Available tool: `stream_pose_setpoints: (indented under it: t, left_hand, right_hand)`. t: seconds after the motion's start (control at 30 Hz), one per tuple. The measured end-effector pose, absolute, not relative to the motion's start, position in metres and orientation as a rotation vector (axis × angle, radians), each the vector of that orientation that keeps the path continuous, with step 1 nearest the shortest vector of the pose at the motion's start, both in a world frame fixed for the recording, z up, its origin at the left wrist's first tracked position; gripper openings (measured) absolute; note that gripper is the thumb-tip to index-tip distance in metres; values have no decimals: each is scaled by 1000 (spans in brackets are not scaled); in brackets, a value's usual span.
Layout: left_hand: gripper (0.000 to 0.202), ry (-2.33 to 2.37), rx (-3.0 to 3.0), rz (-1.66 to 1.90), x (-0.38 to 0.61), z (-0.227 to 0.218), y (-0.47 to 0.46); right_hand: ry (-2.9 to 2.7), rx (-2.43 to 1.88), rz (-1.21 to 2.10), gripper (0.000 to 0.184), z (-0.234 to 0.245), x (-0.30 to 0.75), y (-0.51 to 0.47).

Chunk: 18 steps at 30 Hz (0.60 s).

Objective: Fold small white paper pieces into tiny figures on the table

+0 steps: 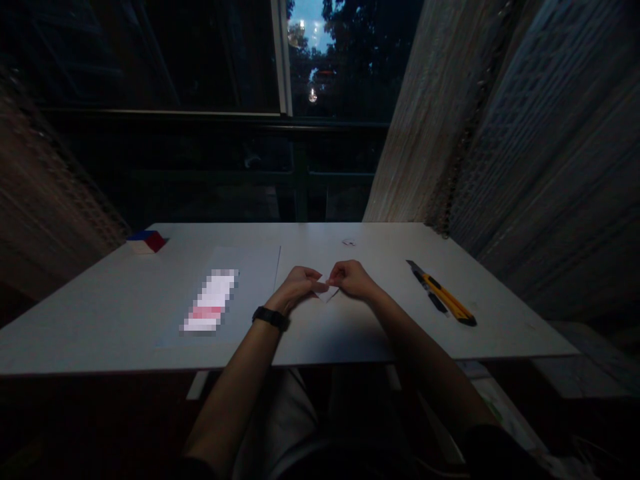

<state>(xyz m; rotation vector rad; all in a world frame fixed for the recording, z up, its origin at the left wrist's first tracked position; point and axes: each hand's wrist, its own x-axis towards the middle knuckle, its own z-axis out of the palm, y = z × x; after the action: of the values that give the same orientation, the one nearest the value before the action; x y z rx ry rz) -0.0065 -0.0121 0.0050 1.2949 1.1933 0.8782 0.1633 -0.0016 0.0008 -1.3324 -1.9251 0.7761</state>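
A small folded piece of white paper [326,293] is between my two hands, just above or on the white table. My left hand [300,283], with a black band on its wrist, pinches the paper's left side. On the other side, the fingers of my right hand [351,277] are closed on the paper near its upper right. One pointed corner of it faces down toward me. The exact folds are too small and dim to make out.
A yellow-and-black utility knife [445,297] lies on the right of the white table [320,343]. Left are a blurred-out bright rectangle [213,300] on a large paper sheet [260,267] and a blue, red and white cube [146,242]. A small scrap [349,243] lies farther back.
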Motion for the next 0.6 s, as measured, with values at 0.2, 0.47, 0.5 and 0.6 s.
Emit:
stream_pose_setpoints:
  t: [0.2, 0.47, 0.5, 0.6]
  left_hand:
    - [48, 1207, 1365, 882, -6, 3, -11]
    - [37, 1153, 1320, 913, -6, 13, -18]
    - [37, 1143, 1317, 913, -6, 15, -19]
    - [37, 1123, 1293, 913, -6, 16, -19]
  right_hand:
    - [-1937, -1283, 778, 9, 3, 161, -4]
    - [-1862, -1205, 896, 16, 4, 161, -3]
    - [-1851, -1184, 934, 16, 4, 161, -3]
    - [-1827, -1087, 1078, 18, 5, 163, -3]
